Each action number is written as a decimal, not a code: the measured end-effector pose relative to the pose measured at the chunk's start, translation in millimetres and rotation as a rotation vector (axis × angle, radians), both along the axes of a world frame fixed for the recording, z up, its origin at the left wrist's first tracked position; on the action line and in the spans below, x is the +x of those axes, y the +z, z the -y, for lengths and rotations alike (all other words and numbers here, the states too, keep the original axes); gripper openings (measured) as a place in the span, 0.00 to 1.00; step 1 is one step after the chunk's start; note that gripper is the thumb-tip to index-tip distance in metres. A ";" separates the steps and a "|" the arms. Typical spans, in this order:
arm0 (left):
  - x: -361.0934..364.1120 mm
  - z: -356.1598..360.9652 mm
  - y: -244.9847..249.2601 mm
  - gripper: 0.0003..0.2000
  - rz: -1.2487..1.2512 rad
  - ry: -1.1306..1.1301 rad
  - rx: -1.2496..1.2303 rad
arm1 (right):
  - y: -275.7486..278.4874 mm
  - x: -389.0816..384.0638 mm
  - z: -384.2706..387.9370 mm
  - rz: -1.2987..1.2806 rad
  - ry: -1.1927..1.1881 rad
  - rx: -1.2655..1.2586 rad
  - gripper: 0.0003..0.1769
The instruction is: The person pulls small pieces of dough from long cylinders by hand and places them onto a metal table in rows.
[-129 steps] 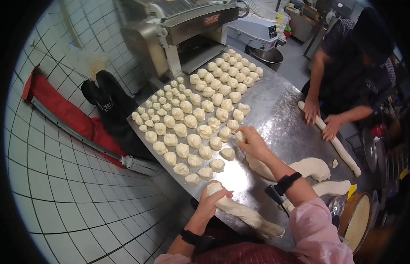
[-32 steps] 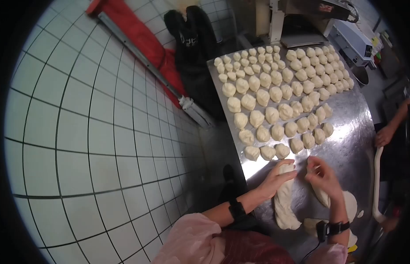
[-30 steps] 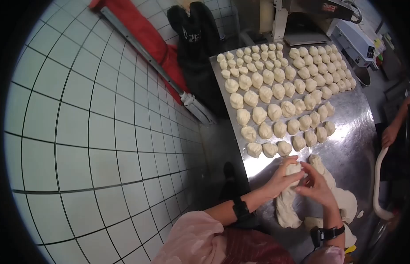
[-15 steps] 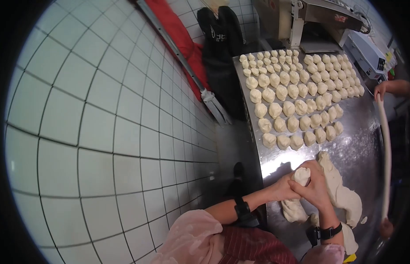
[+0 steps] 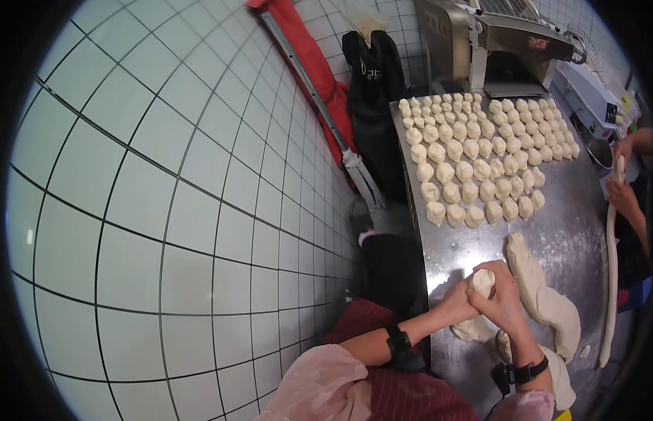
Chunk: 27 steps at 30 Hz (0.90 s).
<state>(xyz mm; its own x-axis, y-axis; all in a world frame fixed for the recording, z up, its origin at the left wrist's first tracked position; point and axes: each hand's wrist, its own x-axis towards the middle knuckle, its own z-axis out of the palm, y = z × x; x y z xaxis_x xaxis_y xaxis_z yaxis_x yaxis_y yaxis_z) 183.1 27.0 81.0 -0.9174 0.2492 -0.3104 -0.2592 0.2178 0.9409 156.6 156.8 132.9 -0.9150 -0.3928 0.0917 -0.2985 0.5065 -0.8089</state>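
Both my hands grip the raised end of a thick dough log (image 5: 481, 282) near the front of the steel table (image 5: 572, 235). My left hand (image 5: 458, 302) clasps it from the left, and my right hand (image 5: 502, 302) wraps it from the right. The log's lower end (image 5: 472, 329) rests on the table below my hands. A second dough rope (image 5: 540, 298) lies just right of my right hand. Several rows of small dough pieces (image 5: 481, 151) fill the far half of the table.
A co-worker's hands (image 5: 624, 175) at the right edge hold a long thin dough rope (image 5: 610, 281). A steel dough machine (image 5: 491, 38) stands at the table's far end. A black garment (image 5: 374, 77) and a red sheet (image 5: 309, 56) lie on the tiled floor (image 5: 165, 210) left of the table.
My hands came together on the dough log and lifted its end off the table. The view swung left and down, showing more floor. The co-worker's rope now stretches out long.
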 end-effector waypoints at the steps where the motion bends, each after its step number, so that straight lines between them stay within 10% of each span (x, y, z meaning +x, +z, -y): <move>1: 1.9 -1.0 -2.2 0.22 -0.001 0.000 -0.004 | 0.6 0.5 -0.4 0.001 -0.010 -0.010 0.21; 16: -1.1 -68.0 10.5 0.23 -0.240 -0.424 -0.026 | 7.1 66.8 -69.4 -0.196 -0.427 -0.088 0.18; 27: 7.5 -16.9 -1.2 0.20 -0.126 -0.229 0.342 | 23.0 40.2 -24.3 -0.046 -0.096 -0.145 0.23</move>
